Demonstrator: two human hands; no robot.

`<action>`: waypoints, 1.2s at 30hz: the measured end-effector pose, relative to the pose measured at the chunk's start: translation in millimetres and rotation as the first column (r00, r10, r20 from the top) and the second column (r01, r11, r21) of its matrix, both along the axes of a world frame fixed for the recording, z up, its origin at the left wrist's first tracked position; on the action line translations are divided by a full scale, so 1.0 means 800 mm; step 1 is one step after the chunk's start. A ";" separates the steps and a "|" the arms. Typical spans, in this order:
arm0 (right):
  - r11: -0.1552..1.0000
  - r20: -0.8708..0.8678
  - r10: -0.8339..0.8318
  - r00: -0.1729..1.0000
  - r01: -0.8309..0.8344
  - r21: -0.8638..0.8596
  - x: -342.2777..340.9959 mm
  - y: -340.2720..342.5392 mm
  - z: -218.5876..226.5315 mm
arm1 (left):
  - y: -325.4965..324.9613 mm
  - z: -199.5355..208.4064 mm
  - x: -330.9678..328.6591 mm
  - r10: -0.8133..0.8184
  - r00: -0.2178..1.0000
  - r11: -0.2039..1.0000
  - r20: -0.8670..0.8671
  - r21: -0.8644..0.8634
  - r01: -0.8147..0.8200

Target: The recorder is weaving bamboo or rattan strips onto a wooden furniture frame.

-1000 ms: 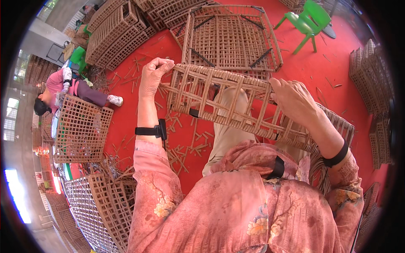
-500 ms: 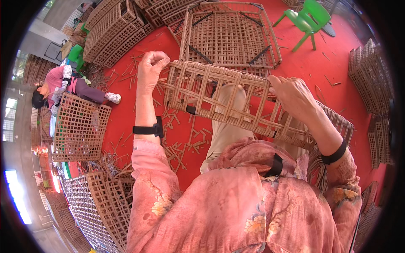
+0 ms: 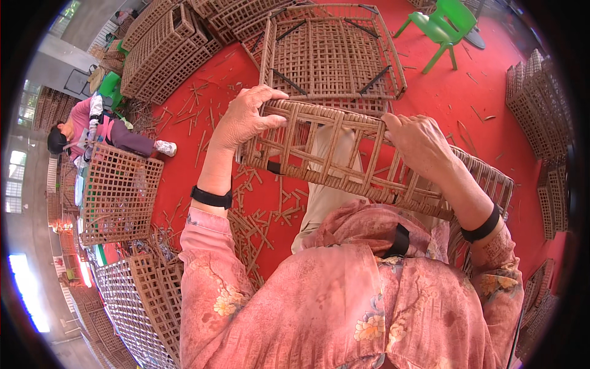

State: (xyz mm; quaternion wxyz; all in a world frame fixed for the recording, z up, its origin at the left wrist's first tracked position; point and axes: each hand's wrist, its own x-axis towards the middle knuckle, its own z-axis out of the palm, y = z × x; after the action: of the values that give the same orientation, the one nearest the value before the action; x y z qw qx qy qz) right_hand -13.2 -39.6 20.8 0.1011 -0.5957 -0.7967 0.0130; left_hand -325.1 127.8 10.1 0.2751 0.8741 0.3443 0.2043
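A woven rattan basket (image 3: 345, 183) lies tilted across my lap, its open lattice side facing up toward me. My left hand (image 3: 249, 117) is closed round the basket's upper left corner, fingers over the rim and thumb on the lattice. Farther right along the same rim, my right hand (image 3: 423, 144) grips the edge with its fingers curled over; the fingertips are partly hidden. A small black piece (image 3: 274, 167) sits at the basket's lower left corner. Below the lattice, my trousered knee (image 3: 332, 150) shows through the gaps.
Another rattan basket with black corner strips (image 3: 335, 58) lies just ahead. Basket stacks (image 3: 163, 55) stand far left, others (image 3: 534, 111) at right. A green chair (image 3: 444, 26) is far right. Cane scraps (image 3: 264, 224) litter the red floor. At left, a co-worker (image 3: 80, 126) handles a lattice panel (image 3: 121, 197).
My left hand has moved right and slightly down, from a pinch beside the basket's left end to a grip over its corner. My right hand stays on the rim, shifted slightly left.
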 end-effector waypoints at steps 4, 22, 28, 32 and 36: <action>0.998 0.042 -0.024 0.999 0.027 -0.058 -0.004 0.002 0.007 | 0.011 -0.011 -0.004 -0.039 0.996 0.999 0.077 -0.008 0.039; 1.000 -0.001 -0.021 1.000 0.021 -0.012 -0.003 -0.001 0.002 | 0.016 -0.015 0.002 0.137 0.964 0.930 0.229 -0.366 -0.045; 1.000 -0.004 -0.007 1.000 0.007 -0.001 -0.005 -0.005 -0.002 | 0.008 -0.017 0.000 0.142 0.966 0.944 0.216 -0.322 -0.067; 0.999 -0.010 0.015 1.000 -0.015 0.032 -0.004 -0.009 -0.005 | -0.001 -0.018 -0.001 0.153 0.962 0.941 0.225 -0.332 -0.072; 0.999 -0.047 0.044 0.998 -0.042 0.031 0.002 -0.008 -0.009 | -0.002 -0.020 -0.003 0.141 0.959 0.941 0.246 -0.334 -0.053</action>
State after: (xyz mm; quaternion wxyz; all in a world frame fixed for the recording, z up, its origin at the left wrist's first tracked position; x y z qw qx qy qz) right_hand -11.9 -46.3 13.9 0.1288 -0.5765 -0.8067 0.0177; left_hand -327.5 126.6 -6.0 0.4484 0.7632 0.3760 0.2740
